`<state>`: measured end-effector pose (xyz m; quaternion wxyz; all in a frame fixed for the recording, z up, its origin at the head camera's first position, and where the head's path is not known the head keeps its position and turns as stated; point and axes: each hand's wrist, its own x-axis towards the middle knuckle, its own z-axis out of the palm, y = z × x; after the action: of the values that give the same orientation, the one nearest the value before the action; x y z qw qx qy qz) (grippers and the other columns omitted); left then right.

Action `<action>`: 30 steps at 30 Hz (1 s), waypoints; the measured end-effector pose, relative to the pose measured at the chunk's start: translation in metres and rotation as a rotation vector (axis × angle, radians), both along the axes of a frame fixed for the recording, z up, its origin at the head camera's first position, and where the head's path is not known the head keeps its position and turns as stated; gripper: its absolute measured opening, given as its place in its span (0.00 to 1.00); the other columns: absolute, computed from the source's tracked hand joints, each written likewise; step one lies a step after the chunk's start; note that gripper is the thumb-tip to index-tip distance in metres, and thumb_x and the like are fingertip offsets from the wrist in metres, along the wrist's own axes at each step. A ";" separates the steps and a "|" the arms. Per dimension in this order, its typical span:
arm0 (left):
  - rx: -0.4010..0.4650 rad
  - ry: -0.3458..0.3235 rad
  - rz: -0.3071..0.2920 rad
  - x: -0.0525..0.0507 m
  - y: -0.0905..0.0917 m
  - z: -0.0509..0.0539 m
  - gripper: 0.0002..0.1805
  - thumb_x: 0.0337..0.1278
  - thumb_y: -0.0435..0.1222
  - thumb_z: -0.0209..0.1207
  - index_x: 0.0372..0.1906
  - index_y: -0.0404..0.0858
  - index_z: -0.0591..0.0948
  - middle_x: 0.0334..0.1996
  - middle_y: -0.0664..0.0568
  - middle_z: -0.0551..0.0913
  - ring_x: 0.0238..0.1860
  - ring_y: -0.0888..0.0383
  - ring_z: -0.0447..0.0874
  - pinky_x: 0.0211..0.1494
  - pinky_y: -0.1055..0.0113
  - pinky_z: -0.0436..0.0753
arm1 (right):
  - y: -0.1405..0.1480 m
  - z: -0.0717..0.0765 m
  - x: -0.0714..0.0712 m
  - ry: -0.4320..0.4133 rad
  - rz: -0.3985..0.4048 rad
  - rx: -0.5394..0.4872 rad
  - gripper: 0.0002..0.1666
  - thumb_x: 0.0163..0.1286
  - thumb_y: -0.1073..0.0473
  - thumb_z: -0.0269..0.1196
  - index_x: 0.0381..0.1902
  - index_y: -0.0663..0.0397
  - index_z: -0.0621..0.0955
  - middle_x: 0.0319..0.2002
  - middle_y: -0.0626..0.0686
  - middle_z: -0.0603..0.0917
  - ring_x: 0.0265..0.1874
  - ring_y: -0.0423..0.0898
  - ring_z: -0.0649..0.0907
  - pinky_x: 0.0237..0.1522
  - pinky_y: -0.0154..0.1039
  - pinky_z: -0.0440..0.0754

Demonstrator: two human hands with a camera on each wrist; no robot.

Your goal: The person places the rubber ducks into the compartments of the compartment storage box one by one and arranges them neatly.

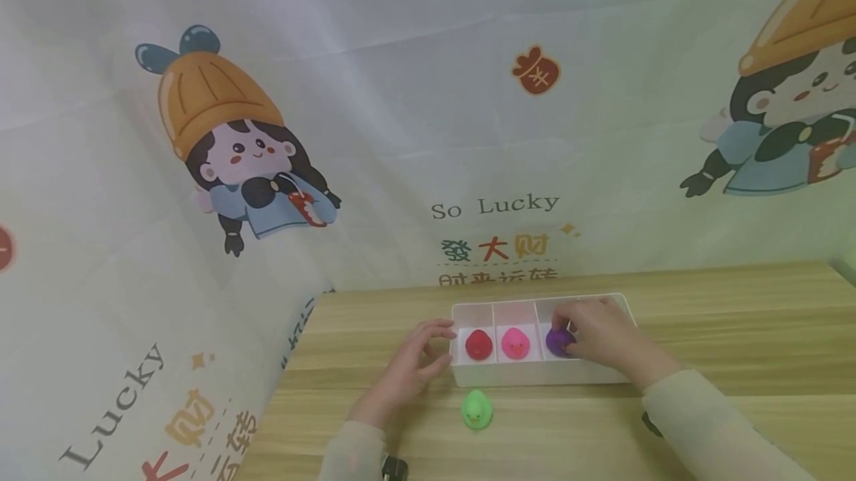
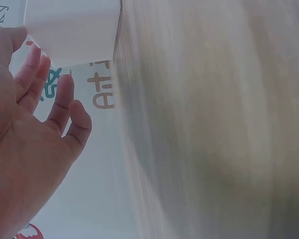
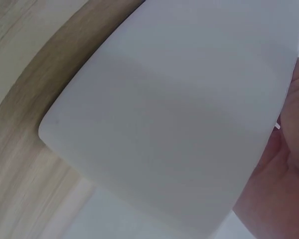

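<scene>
A white divided box (image 1: 521,375) lies lengthwise on the table. A red rubber duck (image 1: 478,345) sits in its left compartment and a pink rubber duck (image 1: 516,344) in the one beside it. In the third compartment from the left, my right hand (image 1: 605,336) pinches a purple rubber duck (image 1: 559,341), partly covered by the fingers. Behind this hand, the box's right part is hidden. My left hand (image 1: 412,363) is at the box's left end, fingers loosely bent, fingertips touching its wall (image 2: 74,35). A green rubber duck (image 1: 477,410) stands on the table in front of the box.
The wooden table (image 1: 374,310) extends on both sides of the box. Behind it hangs a pale printed cloth (image 1: 401,131), which also covers the left side. The box's outer wall (image 3: 164,119) fills most of the right wrist view.
</scene>
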<state>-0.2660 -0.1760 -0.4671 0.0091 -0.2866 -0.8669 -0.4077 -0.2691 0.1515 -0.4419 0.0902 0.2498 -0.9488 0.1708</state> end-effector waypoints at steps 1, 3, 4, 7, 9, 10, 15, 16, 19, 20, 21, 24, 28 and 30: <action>0.001 0.001 -0.001 0.000 0.000 0.000 0.17 0.54 0.34 0.56 0.50 0.44 0.72 0.60 0.58 0.63 0.43 0.47 0.70 0.44 0.56 0.73 | 0.000 0.000 0.000 -0.002 0.003 -0.003 0.15 0.40 0.60 0.71 0.25 0.40 0.77 0.24 0.38 0.78 0.29 0.41 0.77 0.37 0.46 0.69; 0.003 0.006 -0.005 0.000 0.000 0.000 0.17 0.54 0.34 0.56 0.50 0.43 0.72 0.59 0.58 0.63 0.43 0.47 0.70 0.44 0.56 0.73 | 0.000 0.000 0.000 -0.013 0.005 -0.015 0.15 0.40 0.61 0.71 0.26 0.41 0.77 0.25 0.38 0.78 0.29 0.41 0.77 0.35 0.43 0.70; 0.004 0.007 -0.006 0.000 0.000 0.000 0.17 0.54 0.34 0.56 0.50 0.43 0.72 0.59 0.57 0.63 0.43 0.47 0.69 0.44 0.56 0.72 | 0.000 0.000 -0.001 -0.020 0.006 -0.024 0.16 0.40 0.61 0.71 0.26 0.40 0.77 0.25 0.38 0.78 0.29 0.41 0.77 0.35 0.42 0.71; 0.006 0.012 -0.010 -0.001 0.000 -0.001 0.17 0.55 0.36 0.56 0.50 0.43 0.72 0.59 0.57 0.63 0.43 0.48 0.69 0.44 0.57 0.72 | 0.000 0.000 0.000 -0.043 0.004 -0.054 0.16 0.39 0.61 0.71 0.26 0.39 0.78 0.25 0.38 0.78 0.30 0.41 0.77 0.35 0.40 0.72; 0.006 0.014 -0.011 -0.001 0.000 -0.002 0.17 0.55 0.37 0.56 0.50 0.42 0.72 0.60 0.57 0.63 0.43 0.48 0.69 0.44 0.57 0.72 | 0.000 0.000 0.001 -0.061 -0.001 -0.072 0.16 0.40 0.61 0.71 0.27 0.39 0.78 0.26 0.38 0.78 0.30 0.41 0.77 0.36 0.41 0.72; 0.005 0.014 -0.011 -0.001 0.000 -0.001 0.17 0.55 0.38 0.56 0.50 0.42 0.72 0.60 0.57 0.63 0.44 0.48 0.69 0.44 0.57 0.72 | 0.000 0.001 0.002 -0.067 -0.006 -0.080 0.17 0.40 0.60 0.72 0.28 0.39 0.78 0.26 0.38 0.78 0.31 0.41 0.77 0.36 0.41 0.72; 0.006 0.015 -0.013 0.000 0.000 0.001 0.17 0.55 0.37 0.56 0.50 0.41 0.72 0.60 0.57 0.63 0.43 0.48 0.70 0.44 0.57 0.73 | -0.002 0.005 0.007 -0.051 -0.054 -0.125 0.20 0.43 0.59 0.71 0.36 0.42 0.79 0.34 0.41 0.79 0.35 0.44 0.77 0.38 0.43 0.72; 0.009 0.014 -0.012 0.001 0.000 0.001 0.17 0.55 0.36 0.56 0.50 0.41 0.72 0.60 0.57 0.63 0.43 0.48 0.70 0.44 0.56 0.73 | -0.002 0.005 0.008 -0.035 -0.061 -0.138 0.21 0.44 0.59 0.71 0.38 0.43 0.79 0.36 0.42 0.79 0.36 0.44 0.77 0.38 0.43 0.72; 0.013 0.015 -0.010 0.001 -0.001 0.000 0.17 0.55 0.36 0.56 0.50 0.41 0.72 0.60 0.55 0.62 0.42 0.49 0.70 0.43 0.56 0.73 | -0.002 0.006 0.011 0.017 -0.076 -0.180 0.24 0.45 0.58 0.70 0.44 0.46 0.77 0.41 0.45 0.78 0.36 0.44 0.77 0.38 0.43 0.73; 0.015 0.016 -0.010 0.001 -0.001 0.000 0.17 0.55 0.35 0.56 0.50 0.41 0.71 0.60 0.55 0.62 0.42 0.49 0.70 0.43 0.55 0.73 | -0.003 0.007 0.012 0.034 -0.081 -0.191 0.25 0.46 0.58 0.70 0.45 0.47 0.77 0.43 0.45 0.78 0.36 0.44 0.77 0.38 0.43 0.73; 0.015 0.016 -0.010 0.001 -0.001 0.000 0.17 0.55 0.35 0.56 0.50 0.41 0.71 0.60 0.54 0.62 0.42 0.49 0.70 0.43 0.55 0.73 | -0.004 0.008 0.014 0.047 -0.087 -0.202 0.26 0.46 0.58 0.70 0.45 0.47 0.76 0.44 0.45 0.78 0.36 0.44 0.78 0.38 0.43 0.74; 0.017 0.020 -0.014 0.001 0.000 -0.001 0.17 0.54 0.35 0.56 0.50 0.41 0.71 0.60 0.54 0.62 0.42 0.48 0.70 0.43 0.55 0.72 | -0.008 0.011 0.021 0.071 -0.112 -0.213 0.26 0.46 0.56 0.69 0.46 0.44 0.76 0.44 0.43 0.77 0.36 0.44 0.78 0.38 0.42 0.75; 0.023 0.024 -0.019 0.000 0.000 -0.001 0.17 0.54 0.34 0.56 0.50 0.41 0.72 0.60 0.53 0.62 0.42 0.47 0.70 0.43 0.55 0.73 | -0.013 0.013 0.030 0.101 -0.131 -0.208 0.24 0.48 0.53 0.69 0.45 0.41 0.76 0.42 0.42 0.76 0.35 0.42 0.76 0.36 0.41 0.74; 0.021 0.025 -0.019 0.000 0.000 -0.001 0.17 0.54 0.33 0.56 0.50 0.41 0.72 0.60 0.53 0.62 0.41 0.47 0.70 0.42 0.55 0.73 | -0.016 0.014 0.033 0.125 -0.127 -0.213 0.22 0.48 0.52 0.68 0.43 0.40 0.76 0.41 0.40 0.75 0.33 0.41 0.76 0.34 0.39 0.73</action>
<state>-0.2658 -0.1755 -0.4686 0.0189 -0.2999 -0.8597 -0.4131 -0.2356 0.1359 -0.4284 0.1856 0.1882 -0.9318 0.2486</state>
